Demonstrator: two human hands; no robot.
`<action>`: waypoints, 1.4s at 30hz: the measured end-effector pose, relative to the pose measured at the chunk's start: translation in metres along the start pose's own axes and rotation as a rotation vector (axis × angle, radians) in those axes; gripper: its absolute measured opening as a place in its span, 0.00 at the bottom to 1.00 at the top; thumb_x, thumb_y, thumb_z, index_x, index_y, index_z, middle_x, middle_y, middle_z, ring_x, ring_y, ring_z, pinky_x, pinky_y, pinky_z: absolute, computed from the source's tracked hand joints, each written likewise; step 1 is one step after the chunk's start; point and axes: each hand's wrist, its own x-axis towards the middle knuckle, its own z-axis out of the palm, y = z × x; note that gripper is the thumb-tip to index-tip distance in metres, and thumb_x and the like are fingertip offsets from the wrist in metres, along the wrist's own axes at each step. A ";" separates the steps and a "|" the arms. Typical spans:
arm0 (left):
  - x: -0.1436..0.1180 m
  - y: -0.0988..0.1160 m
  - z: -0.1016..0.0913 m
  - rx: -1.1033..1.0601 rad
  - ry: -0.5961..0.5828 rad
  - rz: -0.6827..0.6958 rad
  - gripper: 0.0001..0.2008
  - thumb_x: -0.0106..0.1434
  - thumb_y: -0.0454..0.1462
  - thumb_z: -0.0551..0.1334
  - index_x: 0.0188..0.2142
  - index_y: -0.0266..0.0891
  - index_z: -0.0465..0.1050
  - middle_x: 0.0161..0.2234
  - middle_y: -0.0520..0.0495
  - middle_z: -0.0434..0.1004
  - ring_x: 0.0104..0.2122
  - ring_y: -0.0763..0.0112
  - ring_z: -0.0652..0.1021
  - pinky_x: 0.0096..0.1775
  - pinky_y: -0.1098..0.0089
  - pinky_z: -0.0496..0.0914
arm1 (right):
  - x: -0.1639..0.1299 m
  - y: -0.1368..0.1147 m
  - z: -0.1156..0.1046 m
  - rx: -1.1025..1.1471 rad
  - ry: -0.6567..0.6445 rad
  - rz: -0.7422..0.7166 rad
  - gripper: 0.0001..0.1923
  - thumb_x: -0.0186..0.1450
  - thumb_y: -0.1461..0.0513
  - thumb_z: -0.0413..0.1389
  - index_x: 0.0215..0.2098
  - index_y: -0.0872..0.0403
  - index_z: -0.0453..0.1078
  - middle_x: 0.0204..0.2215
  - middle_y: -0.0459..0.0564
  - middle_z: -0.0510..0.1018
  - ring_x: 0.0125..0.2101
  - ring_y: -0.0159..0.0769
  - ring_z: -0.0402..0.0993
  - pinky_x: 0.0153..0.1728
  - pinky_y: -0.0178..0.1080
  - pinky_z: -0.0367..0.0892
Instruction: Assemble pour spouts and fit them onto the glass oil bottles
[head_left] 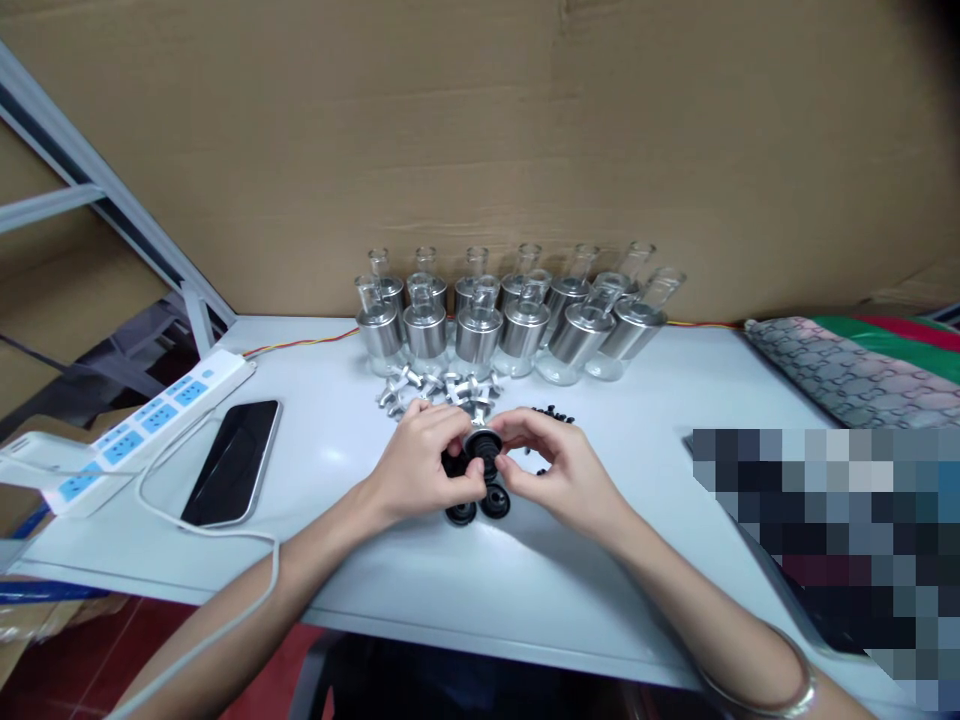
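Between both hands, above the table, is a bottle stopper [486, 450] with a ribbed black body and a silvery metal rim. My left hand [427, 462] pinches it from the left with thumb and fingers. From the right, my right hand [561, 468] closes its thumb and fingertips around it. Round black ribbed pieces [495, 501] lie on the table just below, partly hidden by my left hand. Beyond the hands is a pile of small silver metal pieces [405, 386]. Small black pieces [553, 412] are scattered behind my right hand.
Several glass bottles with metal sleeves [478, 338] stand in two rows at the back, before a cardboard wall [480, 150]. At left are a power strip [154, 425], a phone [234, 462] and a white cable across my left arm. Patterned fabric [802, 375] lies right, near a pixelated area.
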 end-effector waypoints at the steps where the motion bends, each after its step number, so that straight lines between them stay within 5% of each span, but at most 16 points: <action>1: 0.000 0.000 0.000 0.008 0.002 0.001 0.08 0.50 0.40 0.52 0.22 0.39 0.53 0.21 0.54 0.62 0.25 0.73 0.64 0.35 0.65 0.56 | 0.000 0.000 0.000 -0.003 -0.004 -0.007 0.09 0.55 0.65 0.54 0.35 0.55 0.69 0.30 0.48 0.77 0.30 0.33 0.74 0.36 0.37 0.71; 18: 0.000 0.000 0.001 0.031 0.096 0.075 0.09 0.52 0.39 0.52 0.20 0.39 0.54 0.18 0.55 0.62 0.22 0.74 0.64 0.36 0.64 0.57 | 0.000 -0.003 0.002 0.014 0.031 -0.010 0.07 0.54 0.65 0.54 0.33 0.53 0.67 0.27 0.46 0.76 0.27 0.32 0.72 0.33 0.36 0.70; 23: -0.001 -0.004 0.004 0.051 0.245 0.197 0.03 0.58 0.37 0.55 0.30 0.39 0.63 0.27 0.51 0.72 0.29 0.70 0.72 0.37 0.66 0.62 | 0.001 0.001 0.002 0.092 0.117 -0.044 0.11 0.53 0.66 0.56 0.36 0.52 0.67 0.32 0.48 0.77 0.31 0.34 0.75 0.37 0.37 0.72; 27: -0.002 -0.005 0.004 -0.009 0.323 0.269 0.10 0.61 0.36 0.57 0.42 0.39 0.64 0.36 0.47 0.76 0.37 0.68 0.75 0.40 0.67 0.67 | 0.000 0.003 0.002 0.100 0.186 -0.077 0.11 0.55 0.65 0.58 0.37 0.51 0.65 0.34 0.48 0.77 0.34 0.34 0.76 0.40 0.38 0.73; 36: -0.004 -0.008 0.009 -0.038 0.321 0.322 0.15 0.60 0.37 0.59 0.46 0.43 0.61 0.40 0.46 0.76 0.40 0.65 0.77 0.43 0.63 0.69 | 0.001 0.004 -0.001 -0.058 0.174 -0.189 0.03 0.60 0.63 0.58 0.34 0.51 0.72 0.33 0.49 0.80 0.36 0.38 0.76 0.40 0.41 0.71; 42: -0.003 -0.012 0.010 0.016 0.379 0.253 0.13 0.57 0.34 0.57 0.43 0.42 0.61 0.37 0.48 0.75 0.38 0.66 0.75 0.40 0.65 0.68 | 0.005 0.003 -0.014 -0.316 0.112 -0.176 0.09 0.65 0.63 0.53 0.38 0.49 0.75 0.34 0.50 0.80 0.37 0.41 0.75 0.40 0.44 0.68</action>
